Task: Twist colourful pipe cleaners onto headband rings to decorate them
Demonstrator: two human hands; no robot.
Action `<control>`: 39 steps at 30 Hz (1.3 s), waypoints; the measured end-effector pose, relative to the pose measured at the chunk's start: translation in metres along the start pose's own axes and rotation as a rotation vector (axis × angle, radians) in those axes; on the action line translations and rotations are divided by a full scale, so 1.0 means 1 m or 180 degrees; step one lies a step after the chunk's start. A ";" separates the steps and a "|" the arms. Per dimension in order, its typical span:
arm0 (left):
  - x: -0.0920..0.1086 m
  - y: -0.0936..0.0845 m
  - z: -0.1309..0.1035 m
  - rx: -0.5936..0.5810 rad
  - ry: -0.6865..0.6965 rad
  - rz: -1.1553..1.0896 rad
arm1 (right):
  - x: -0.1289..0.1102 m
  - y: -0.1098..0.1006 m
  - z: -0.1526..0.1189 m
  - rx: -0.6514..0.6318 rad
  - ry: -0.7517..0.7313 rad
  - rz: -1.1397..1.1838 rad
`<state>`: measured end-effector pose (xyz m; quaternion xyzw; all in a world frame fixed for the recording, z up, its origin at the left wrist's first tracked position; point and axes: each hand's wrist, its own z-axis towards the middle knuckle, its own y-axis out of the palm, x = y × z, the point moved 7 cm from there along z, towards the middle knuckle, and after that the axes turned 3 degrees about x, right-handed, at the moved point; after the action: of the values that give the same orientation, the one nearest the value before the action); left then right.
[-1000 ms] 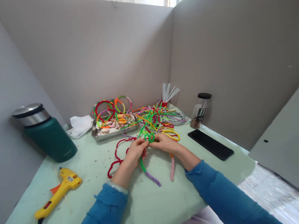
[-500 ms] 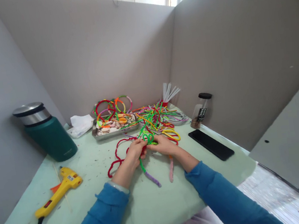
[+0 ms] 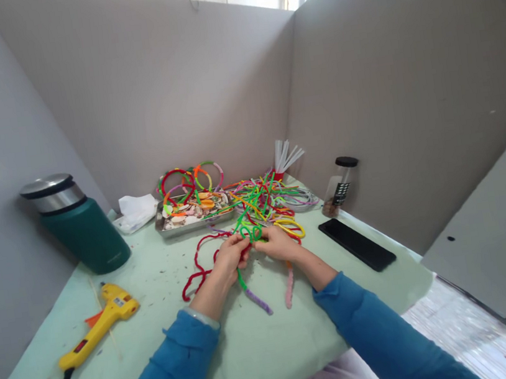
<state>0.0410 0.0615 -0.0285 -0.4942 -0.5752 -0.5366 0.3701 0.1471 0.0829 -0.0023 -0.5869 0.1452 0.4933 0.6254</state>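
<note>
Both my hands meet over the middle of the table with their fingers closed on a headband wrapped in coloured pipe cleaners. Its purple end hangs below my left hand, and its pink end below my right hand. Green pipe-cleaner loops stand up between my fingertips. Some red fuzzy strand shows under my left fingers. The fingers cover most of the headband's top. A bent red pipe cleaner lies left of my left hand.
Beyond my hands are a metal tray of shells, finished rings and piled pipe cleaners. At left stand a green bottle and a yellow glue gun. A black phone and clear jar are at right.
The right fingertips have shifted slightly right, and the green loops look a little wider apart. Everything else stays in place.
</note>
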 end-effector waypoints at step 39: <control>0.003 -0.013 0.003 0.0214 0.0040 0.0435 | 0.024 0.011 -0.005 -0.0027 0.1182 0.1375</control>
<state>0.0276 0.0660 -0.0296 -0.5162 -0.5555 -0.4935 0.4259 0.1513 0.0873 -0.0286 -0.6253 0.3769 0.4997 0.4662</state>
